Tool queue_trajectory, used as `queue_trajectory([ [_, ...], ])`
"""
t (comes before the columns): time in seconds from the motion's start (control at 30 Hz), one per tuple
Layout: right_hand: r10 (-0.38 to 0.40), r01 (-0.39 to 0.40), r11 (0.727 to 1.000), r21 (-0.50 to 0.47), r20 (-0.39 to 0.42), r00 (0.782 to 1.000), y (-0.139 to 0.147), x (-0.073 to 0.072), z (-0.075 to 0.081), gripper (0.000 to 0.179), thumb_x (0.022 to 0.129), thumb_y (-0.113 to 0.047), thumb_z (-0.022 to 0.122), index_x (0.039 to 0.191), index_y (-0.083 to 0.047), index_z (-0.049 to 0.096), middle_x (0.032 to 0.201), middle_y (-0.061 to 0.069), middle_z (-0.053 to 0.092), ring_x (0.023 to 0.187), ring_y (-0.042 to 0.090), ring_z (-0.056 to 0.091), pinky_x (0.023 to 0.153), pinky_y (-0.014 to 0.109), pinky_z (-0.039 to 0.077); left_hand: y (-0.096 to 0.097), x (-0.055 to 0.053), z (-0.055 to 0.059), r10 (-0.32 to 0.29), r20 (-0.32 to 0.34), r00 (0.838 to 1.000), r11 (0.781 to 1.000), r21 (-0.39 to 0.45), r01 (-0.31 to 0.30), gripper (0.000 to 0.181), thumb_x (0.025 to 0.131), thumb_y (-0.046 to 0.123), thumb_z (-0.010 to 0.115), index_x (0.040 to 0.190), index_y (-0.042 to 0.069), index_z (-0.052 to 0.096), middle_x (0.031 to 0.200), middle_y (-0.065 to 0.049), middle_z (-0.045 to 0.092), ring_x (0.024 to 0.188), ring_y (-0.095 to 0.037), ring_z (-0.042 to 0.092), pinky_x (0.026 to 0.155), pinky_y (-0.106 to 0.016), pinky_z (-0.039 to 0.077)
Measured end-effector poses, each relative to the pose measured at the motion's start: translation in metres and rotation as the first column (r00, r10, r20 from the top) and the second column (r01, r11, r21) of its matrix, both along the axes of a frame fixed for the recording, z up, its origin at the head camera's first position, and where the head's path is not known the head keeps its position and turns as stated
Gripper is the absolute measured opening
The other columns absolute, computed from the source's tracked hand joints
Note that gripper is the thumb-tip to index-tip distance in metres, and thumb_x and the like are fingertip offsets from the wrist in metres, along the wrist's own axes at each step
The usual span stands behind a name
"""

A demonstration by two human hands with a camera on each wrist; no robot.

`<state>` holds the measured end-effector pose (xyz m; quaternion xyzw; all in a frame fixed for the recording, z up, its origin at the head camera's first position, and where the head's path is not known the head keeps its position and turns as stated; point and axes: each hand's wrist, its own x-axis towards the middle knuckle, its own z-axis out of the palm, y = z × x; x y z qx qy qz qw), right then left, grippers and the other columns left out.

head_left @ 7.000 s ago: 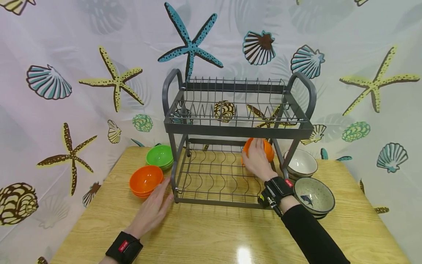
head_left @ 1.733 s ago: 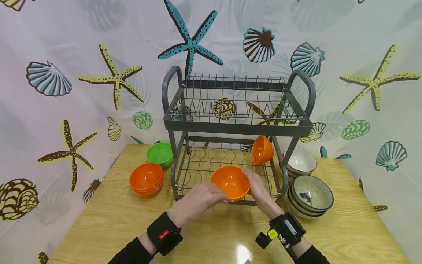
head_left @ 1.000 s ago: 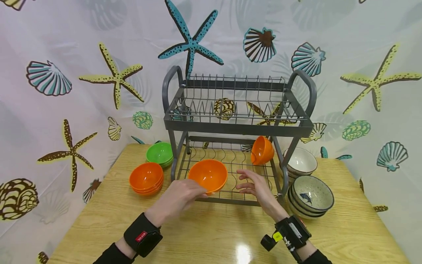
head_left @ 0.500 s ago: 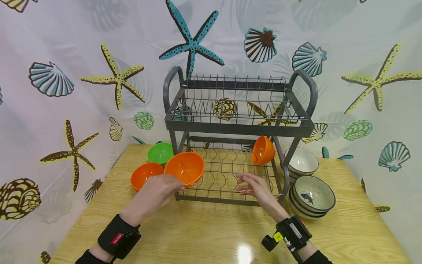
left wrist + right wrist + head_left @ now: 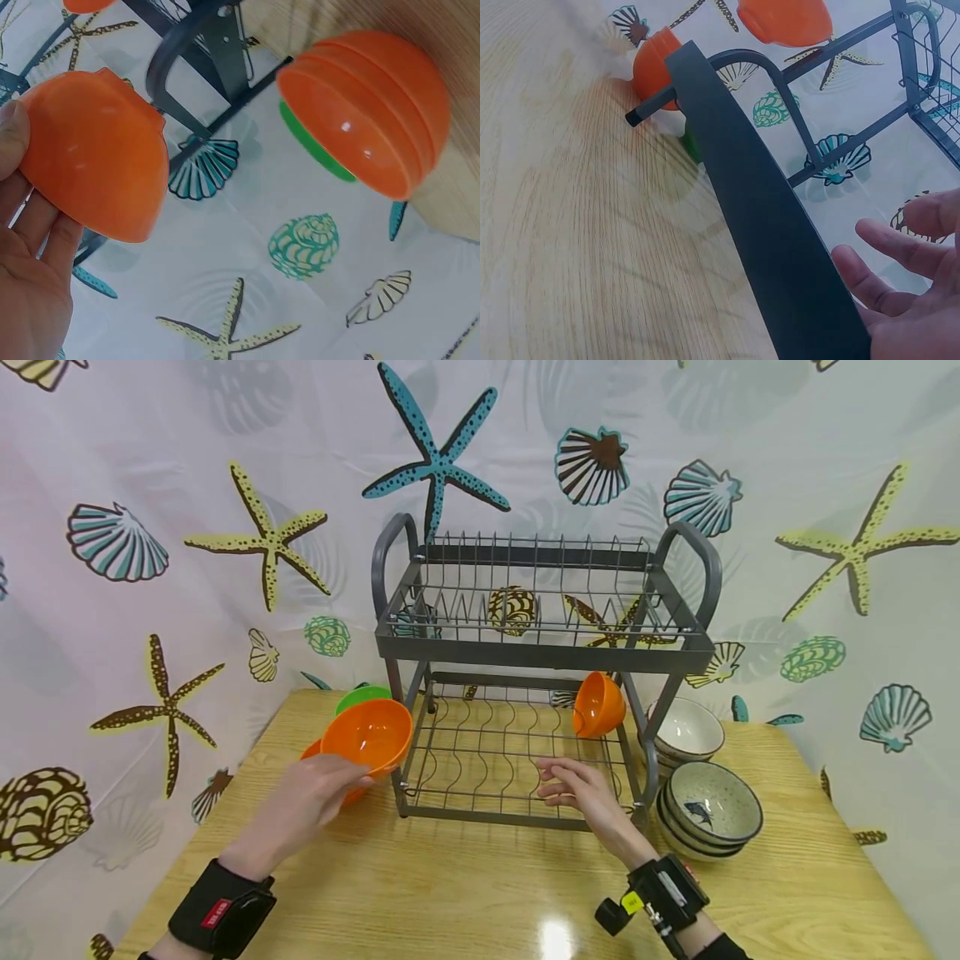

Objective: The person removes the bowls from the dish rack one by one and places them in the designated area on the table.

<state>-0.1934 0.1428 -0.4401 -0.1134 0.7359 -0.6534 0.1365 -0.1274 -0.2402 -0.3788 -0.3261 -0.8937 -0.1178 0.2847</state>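
Note:
My left hand (image 5: 303, 797) holds an orange bowl (image 5: 371, 735) by its near side, raised in front of the stack of orange bowls at the left of the table. In the left wrist view the fingers are under the held bowl (image 5: 97, 157) and the thumb is on its side; the stacked orange bowls (image 5: 375, 112) appear at the right. Relaxed and holding nothing, my right hand (image 5: 588, 797) hovers by the front of the dark grey dish rack (image 5: 543, 653). Another orange bowl (image 5: 597, 704) stands on its side at the right of the lower tier.
Green bowls (image 5: 362, 695) sit behind the orange stack, partly hidden. Right of the rack are white bowls (image 5: 688, 727) and a stack of speckled bowls (image 5: 714, 802). The wooden table (image 5: 465, 893) meets a patterned curtain (image 5: 787, 427) at the back.
Both hands were on the orange bowl; the right let go and moved slightly aside. My left hand has carried the bowl leftward from the rack's front. Earlier, the right hand was at the lower tier's bowl.

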Motion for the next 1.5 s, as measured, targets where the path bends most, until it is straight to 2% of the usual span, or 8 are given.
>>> queue_trajectory([
  [0.1, 0.002, -0.002, 1.000, 0.004, -0.010, 1.000, 0.001, 0.001, 0.001, 0.044, 0.109, -0.022, 0.041, 0.140, 0.007, 0.051, 0.122, 0.022, 0.056, 0.101, 0.021, 0.069, 0.094, 0.034, 0.059, -0.009, 0.000, -0.001, 0.032, 0.010, 0.999, 0.999, 0.006, -0.032, 0.010, 0.092, 0.015, 0.071, 0.096, 0.009, 0.078, 0.087, -0.003, 0.079, 0.079, -0.020, 0.074, 0.073, -0.038, 0.063],
  [0.2, -0.002, 0.002, 1.000, 0.008, -0.015, 1.000, 0.001, 0.001, 0.000, 0.043, 0.109, -0.021, 0.040, 0.140, 0.007, 0.052, 0.122, 0.024, 0.056, 0.101, 0.022, 0.069, 0.093, 0.033, 0.059, -0.017, -0.001, -0.004, 0.076, 0.018, 0.997, 0.997, 0.017, -0.077, 0.014, 0.082, 0.005, 0.078, 0.096, 0.009, 0.078, 0.086, -0.004, 0.079, 0.079, -0.021, 0.075, 0.072, -0.039, 0.063],
  [0.53, -0.017, 0.017, 1.000, 0.019, -0.029, 0.999, 0.000, 0.002, -0.003, 0.042, 0.109, -0.019, 0.041, 0.139, 0.008, 0.052, 0.124, 0.026, 0.056, 0.103, 0.025, 0.069, 0.092, 0.033, 0.060, -0.031, -0.008, -0.023, 0.176, 0.062, 0.983, 0.984, 0.012, -0.177, 0.012, 0.083, 0.005, 0.078, 0.095, 0.008, 0.078, 0.083, -0.005, 0.079, 0.076, -0.024, 0.075, 0.065, -0.041, 0.061],
  [0.77, -0.020, 0.021, 0.999, 0.025, -0.036, 0.999, 0.000, 0.004, -0.004, 0.041, 0.109, -0.020, 0.042, 0.138, 0.007, 0.054, 0.125, 0.028, 0.055, 0.104, 0.027, 0.068, 0.093, 0.034, 0.059, -0.036, -0.019, -0.042, 0.250, 0.127, 0.960, 0.968, -0.021, -0.249, 0.006, 0.089, 0.011, 0.074, 0.083, 0.011, 0.073, 0.077, -0.004, 0.076, 0.070, -0.022, 0.073, 0.056, -0.034, 0.053],
  [0.93, -0.038, 0.040, 0.999, 0.037, -0.046, 0.998, -0.001, 0.004, -0.004, 0.040, 0.109, -0.019, 0.042, 0.137, 0.007, 0.055, 0.127, 0.030, 0.056, 0.103, 0.027, 0.068, 0.092, 0.032, 0.059, -0.037, -0.024, -0.051, 0.273, 0.167, 0.947, 0.962, -0.020, -0.274, 0.009, 0.092, 0.013, 0.071, 0.084, 0.011, 0.072, 0.076, -0.003, 0.074, 0.070, -0.023, 0.072, 0.057, -0.036, 0.054],
  [1.13, -0.048, 0.051, 0.997, 0.049, -0.063, 0.997, -0.002, 0.003, -0.005, 0.039, 0.109, -0.017, 0.042, 0.135, 0.008, 0.056, 0.119, 0.018, 0.062, 0.102, 0.027, 0.068, 0.091, 0.031, 0.060, -0.038, -0.029, -0.059, 0.290, 0.182, 0.939, 0.957, -0.030, -0.290, 0.012, 0.092, 0.013, 0.072, 0.080, 0.012, 0.070, 0.066, 0.001, 0.066, 0.059, -0.013, 0.062, 0.052, -0.028, 0.044],
  [1.3, -0.044, 0.047, 0.998, 0.050, -0.065, 0.997, -0.002, 0.003, -0.005, 0.039, 0.109, -0.017, 0.041, 0.135, 0.007, 0.056, 0.126, 0.028, 0.058, 0.103, 0.028, 0.068, 0.093, 0.033, 0.059, -0.040, -0.030, -0.067, 0.307, 0.201, 0.930, 0.951, -0.045, -0.305, 0.005, 0.090, 0.012, 0.074, 0.087, 0.010, 0.076, 0.071, -0.001, 0.071, 0.059, -0.011, 0.060, 0.052, -0.026, 0.043],
  [1.5, -0.042, 0.046, 0.998, 0.053, -0.063, 0.997, -0.002, 0.003, -0.005, 0.038, 0.109, -0.016, 0.041, 0.135, 0.007, 0.056, 0.130, 0.032, 0.055, 0.104, 0.028, 0.067, 0.094, 0.033, 0.059, -0.043, -0.030, -0.073, 0.319, 0.246, 0.915, 0.947, -0.052, -0.316, 0.013, 0.092, 0.012, 0.072, 0.079, 0.013, 0.069, 0.062, 0.005, 0.052, 0.056, -0.007, 0.044, 0.054, -0.024, 0.037],
])
